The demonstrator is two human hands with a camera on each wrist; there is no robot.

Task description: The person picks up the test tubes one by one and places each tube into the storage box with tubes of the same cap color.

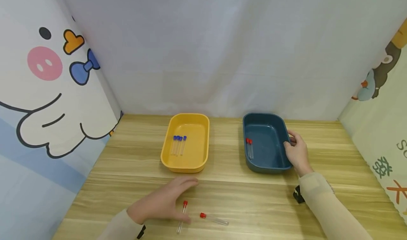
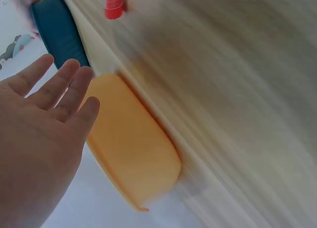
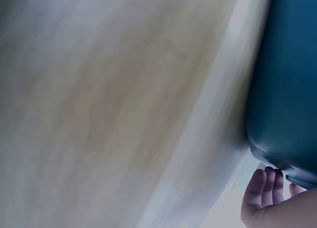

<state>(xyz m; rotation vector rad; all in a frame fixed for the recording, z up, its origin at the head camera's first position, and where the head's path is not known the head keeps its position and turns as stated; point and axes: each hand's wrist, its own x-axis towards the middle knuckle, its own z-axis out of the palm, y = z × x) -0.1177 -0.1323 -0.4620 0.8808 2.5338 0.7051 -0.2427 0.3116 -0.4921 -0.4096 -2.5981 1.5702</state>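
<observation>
Near the front of the wood-grain desk (image 1: pixel 254 204), by the loose, empty left hand (image 1: pixel 162 202), lies a slim, clear tube (image 1: pixel 180 227), likely light, stiff and breakable, best pinched at its red cap (image 1: pixel 185 203); the thumb hides its middle. Farther off, the right hand (image 1: pixel 298 153) grips the right rim of a dark-blue rectangular tray (image 1: pixel 267 137), probably light, rigid plastic, some fingers partly hidden behind the wall.

Looks like makeshift tabletop booth; kind of room beyond hidden. Wood-grain table (image 1: pixel 241 194) enclosed by plain pale backdrop (image 1: pixel 203 56), cartoon-printed panel (image 1: pixel 47 112) at left, panel with cartoon animals and Chinese writing (image 1: pixel 383 168) at right. Red-capped tube (image 1: pixel 216 219) looks lab-like; surroundings do not.
</observation>
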